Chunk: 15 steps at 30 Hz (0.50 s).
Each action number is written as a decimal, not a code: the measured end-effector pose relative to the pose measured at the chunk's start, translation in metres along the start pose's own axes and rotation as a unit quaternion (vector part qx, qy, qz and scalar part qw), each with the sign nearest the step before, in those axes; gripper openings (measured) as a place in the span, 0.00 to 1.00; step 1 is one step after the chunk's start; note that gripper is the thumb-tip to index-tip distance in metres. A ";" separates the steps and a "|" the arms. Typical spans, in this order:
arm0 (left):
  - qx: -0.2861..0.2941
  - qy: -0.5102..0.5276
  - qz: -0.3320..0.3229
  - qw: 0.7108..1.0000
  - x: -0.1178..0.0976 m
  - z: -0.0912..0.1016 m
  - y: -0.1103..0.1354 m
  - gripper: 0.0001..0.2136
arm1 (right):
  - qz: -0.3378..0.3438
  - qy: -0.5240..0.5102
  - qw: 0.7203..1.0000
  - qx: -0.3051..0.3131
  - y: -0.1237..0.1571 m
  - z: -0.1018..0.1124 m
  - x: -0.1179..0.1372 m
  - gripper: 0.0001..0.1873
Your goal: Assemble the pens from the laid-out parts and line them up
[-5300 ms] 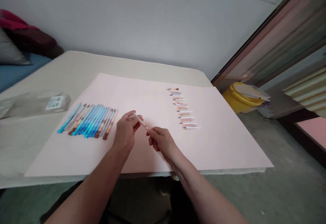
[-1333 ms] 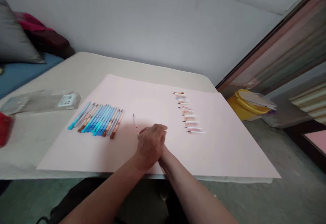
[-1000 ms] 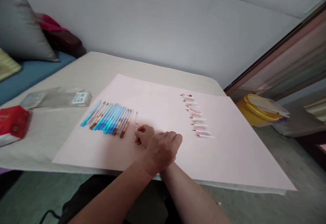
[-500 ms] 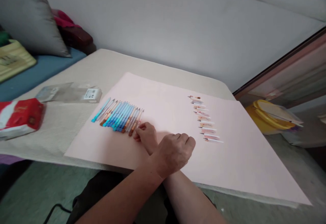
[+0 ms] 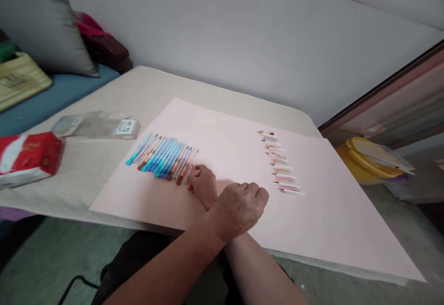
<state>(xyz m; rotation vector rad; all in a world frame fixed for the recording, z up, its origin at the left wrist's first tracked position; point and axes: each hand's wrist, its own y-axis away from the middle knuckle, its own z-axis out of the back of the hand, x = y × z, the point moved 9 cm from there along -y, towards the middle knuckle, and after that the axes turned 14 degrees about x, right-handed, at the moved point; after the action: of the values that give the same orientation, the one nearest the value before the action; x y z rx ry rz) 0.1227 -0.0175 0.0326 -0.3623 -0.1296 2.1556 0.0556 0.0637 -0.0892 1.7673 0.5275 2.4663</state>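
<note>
My forearms cross over the pink sheet (image 5: 312, 222), the left one on top. On the left half of the sheet lies a slanted row of pens (image 5: 163, 157), mostly blue, with brown and clear ones among them. My right hand (image 5: 203, 186) is at this row's right end, its fingers closed on the lower end of the last pale pen (image 5: 191, 162). My left hand (image 5: 242, 207) is curled over near the right wrist, knuckles up; the inside of its fingers is hidden. Farther right, a column of slim white and pink pens (image 5: 281, 162) lies spaced apart.
A clear plastic package (image 5: 100, 125) and a red and white pack (image 5: 31, 157) lie on the cloth-covered table (image 5: 76, 175) at left. A grey cushion (image 5: 45, 32) stands behind them. A yellow bucket (image 5: 364, 161) is beside the table at right, and a wall (image 5: 222, 32) runs behind.
The whole view has shifted slightly, moving the scene a little to the right. Both hands stay in nearly the same places, with the right hand still at the end of the pen row.
</note>
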 end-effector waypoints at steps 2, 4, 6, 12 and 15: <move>0.000 -0.003 -0.001 1.000 0.000 0.000 0.000 0.08 | 0.010 0.008 1.000 0.003 0.000 0.001 0.003 0.16; 0.000 -0.006 -0.002 1.000 -0.001 0.000 0.000 0.08 | 0.019 0.015 1.000 0.007 0.001 0.000 0.007 0.15; -0.001 -0.008 -0.002 1.000 -0.001 0.000 0.000 0.08 | 0.025 0.018 0.999 0.012 0.001 -0.002 0.010 0.14; -0.008 -0.010 -0.006 1.000 -0.001 -0.002 0.000 0.07 | 0.041 0.011 0.999 0.019 0.004 -0.009 0.013 0.11; -0.013 -0.014 -0.006 1.000 -0.001 -0.002 0.000 0.07 | 0.049 0.010 0.998 0.034 0.004 -0.013 0.014 0.10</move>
<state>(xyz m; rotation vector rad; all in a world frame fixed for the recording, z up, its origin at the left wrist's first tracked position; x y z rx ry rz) 0.1242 -0.0182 0.0308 -0.3457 -0.1744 2.1489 0.0394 0.0603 -0.0791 1.8390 0.5455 2.5631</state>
